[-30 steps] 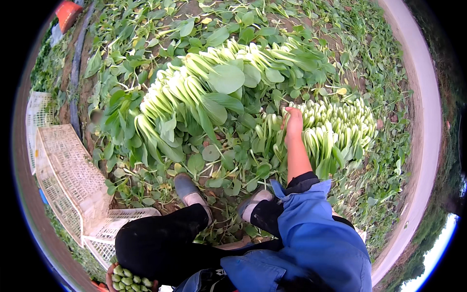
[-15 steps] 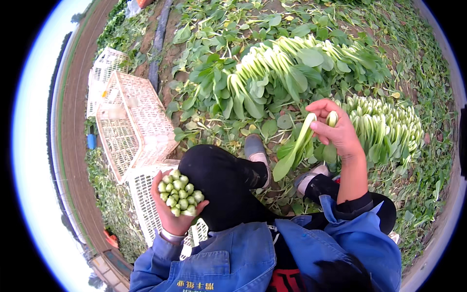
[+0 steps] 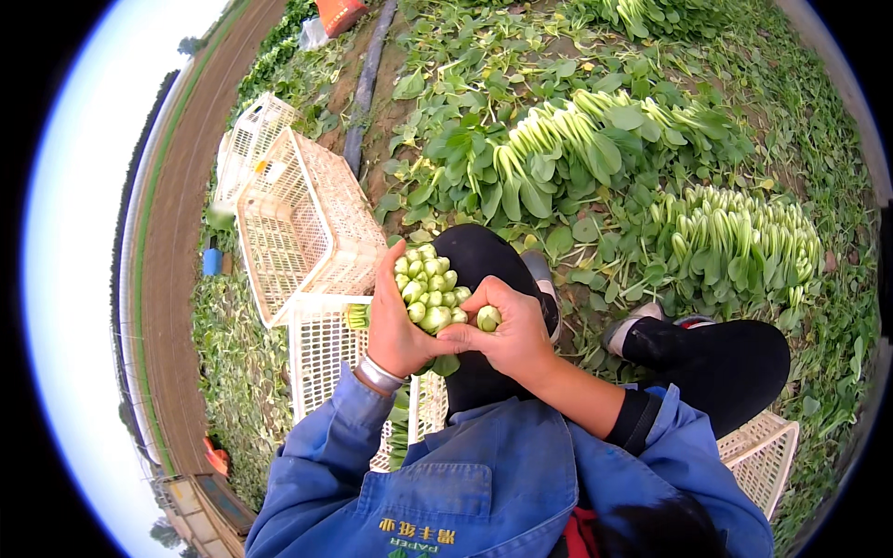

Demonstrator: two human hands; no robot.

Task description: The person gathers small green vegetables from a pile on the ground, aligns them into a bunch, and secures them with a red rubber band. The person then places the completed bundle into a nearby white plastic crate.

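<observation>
My left hand (image 3: 398, 325) is wrapped round a bunch of bok choy (image 3: 428, 279), its pale cut ends facing up at me. Against the right side of that bunch is my right hand (image 3: 521, 333), closed on a single bok choy (image 3: 488, 318) whose round end pokes out between the fingers. The leaves below the bunch are mostly hidden by my hands and knee. Off to the right lies a dense row of bok choy (image 3: 739, 237), stalk ends up. Farther off, a longer row of bok choy (image 3: 558, 144) rests on leafy ground.
A white plastic crate (image 3: 316, 358) with greens inside stands under my left forearm. Beyond it, a cream crate (image 3: 339, 200) lies tipped beside another crate (image 3: 256, 139). One more crate (image 3: 763, 456) is at my lower right. A dark hose (image 3: 369, 88) crosses the soil.
My right hand has come from the row on the right to the bunch, bringing a bok choy. My left hand with the bunch has shifted right and up, and my view has turned.
</observation>
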